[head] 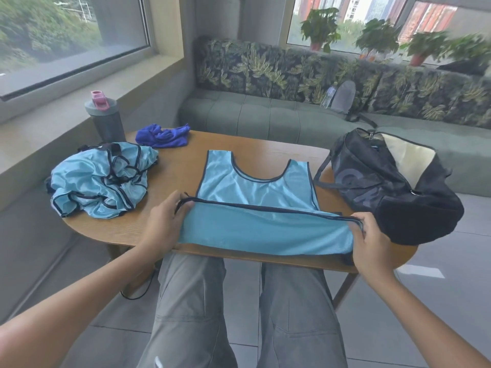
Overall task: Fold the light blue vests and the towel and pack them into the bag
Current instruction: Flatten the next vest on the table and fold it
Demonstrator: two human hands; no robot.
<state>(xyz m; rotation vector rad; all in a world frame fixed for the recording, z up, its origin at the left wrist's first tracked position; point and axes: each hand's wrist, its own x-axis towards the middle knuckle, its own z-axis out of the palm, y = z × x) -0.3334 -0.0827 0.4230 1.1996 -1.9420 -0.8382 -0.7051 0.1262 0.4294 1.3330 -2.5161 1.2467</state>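
Both hands are on the spread vest [255,192] now, which lies flat in the middle of the surface [186,160] with its neckline pointing away; the left hand [166,221] pinches the dark-trimmed hem at the left corner, the right hand [369,237] pinches the same hem at the right corner, and the bottom half is lifted and doubling up over the chest; here is the risk as I read it: the fabric looks slick and shiny, so if one hand travels further than the other the hem lands crooked and the fold comes out skewed; the near fold already hangs at the front edge of the surface, so a pull toward the body could drag the whole vest off onto the lap; to the left the heap of unfolded vests [101,179] sits close to the edge too, and a stray elbow could tip it over; the blue towel [163,136] lies crumpled at the far side beside the grey bottle [105,120], well apart from the hands; the bag [393,181] waits on the right, its top open, just beside the right hand, and it overhangs the surface, so a nudge while folding might shift it.
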